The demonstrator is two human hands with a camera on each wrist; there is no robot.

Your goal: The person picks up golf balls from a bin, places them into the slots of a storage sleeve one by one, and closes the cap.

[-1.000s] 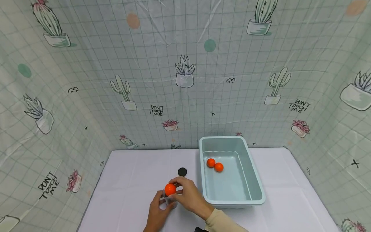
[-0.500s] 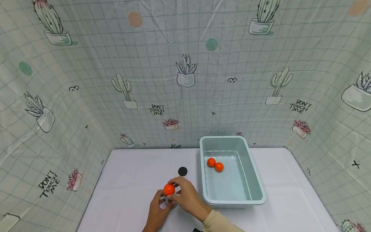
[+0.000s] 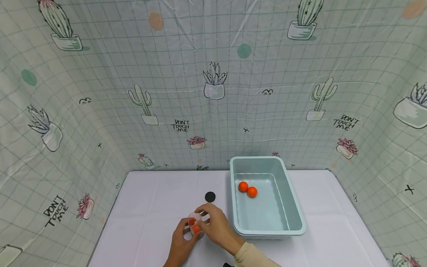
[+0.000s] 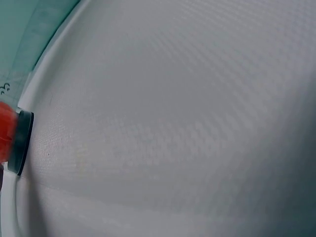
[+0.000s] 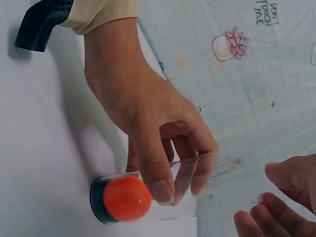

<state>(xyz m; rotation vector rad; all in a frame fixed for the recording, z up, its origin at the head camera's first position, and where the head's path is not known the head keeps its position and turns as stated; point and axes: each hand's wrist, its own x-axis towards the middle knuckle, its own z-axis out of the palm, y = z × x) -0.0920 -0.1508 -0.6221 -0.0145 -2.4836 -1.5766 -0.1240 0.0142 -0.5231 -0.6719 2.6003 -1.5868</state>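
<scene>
My left hand [image 3: 181,243] grips a clear cylindrical container [image 3: 195,215] with thumb and fingers. In the right wrist view this left hand [image 5: 160,133] wraps the clear wall above a black base [image 5: 98,201]. An orange ball [image 5: 128,198] sits inside, down by that base. Just above the mouth is my right hand [image 3: 217,226], thumb and fingers parted with nothing between them, as the right wrist view also shows at that hand [image 5: 289,197]. The left wrist view catches only the orange ball [image 4: 6,131] and black base [image 4: 20,143] at its edge.
A flat black disc [image 3: 210,197] lies on the white cloth [image 3: 160,200] beyond the hands. To the right stands a pale blue-green bin [image 3: 267,218] with two orange balls [image 3: 243,186] in it. A cactus-patterned curtain [image 3: 213,111] closes off the back and sides.
The orange ball, pinched by my right hand over the container's mouth earlier, has been let go and dropped inside. Both hands have stayed almost in place.
</scene>
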